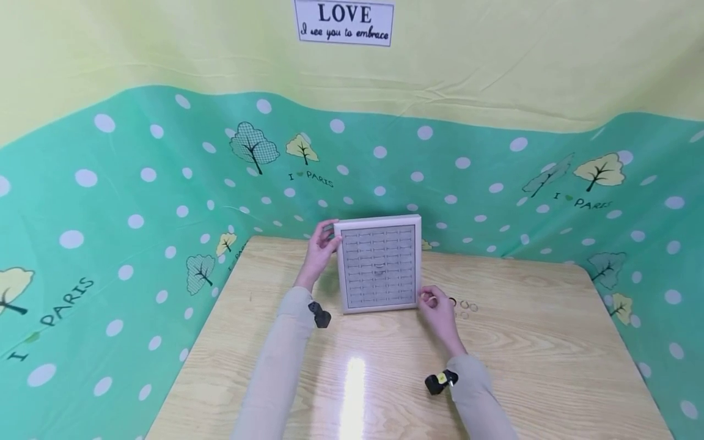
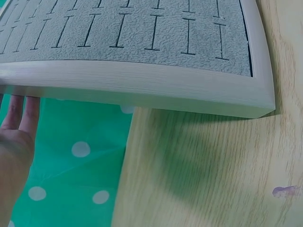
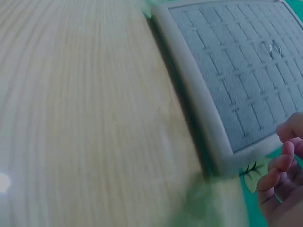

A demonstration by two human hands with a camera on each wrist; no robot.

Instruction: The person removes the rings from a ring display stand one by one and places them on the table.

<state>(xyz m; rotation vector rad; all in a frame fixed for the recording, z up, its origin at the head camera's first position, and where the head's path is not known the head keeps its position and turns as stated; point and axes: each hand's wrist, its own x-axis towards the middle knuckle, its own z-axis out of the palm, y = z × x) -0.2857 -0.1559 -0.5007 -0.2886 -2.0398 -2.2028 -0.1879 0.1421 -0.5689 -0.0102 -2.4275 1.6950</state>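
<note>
A ring display tray (image 1: 379,308) with a pale frame and a grey slotted pad (image 2: 137,38) stands tilted up on the table. Two rings (image 3: 271,50) sit in slots near the pad's middle. My left hand (image 1: 319,252) grips the tray's upper left side, thumb at the front and fingers behind. By the lower right corner is my right hand (image 1: 438,310), its fingers curled and the thumb close to the index finger. Whether a small thing lies between those fingertips cannot be made out. Several loose rings (image 1: 465,304) lie on the table just right of this hand.
The wooden table (image 1: 539,330) has its far edge behind the tray. A green and yellow printed cloth (image 1: 462,183) hangs around the back and sides. A black camera (image 1: 320,315) sits on the left wrist and another camera (image 1: 438,382) on the right wrist.
</note>
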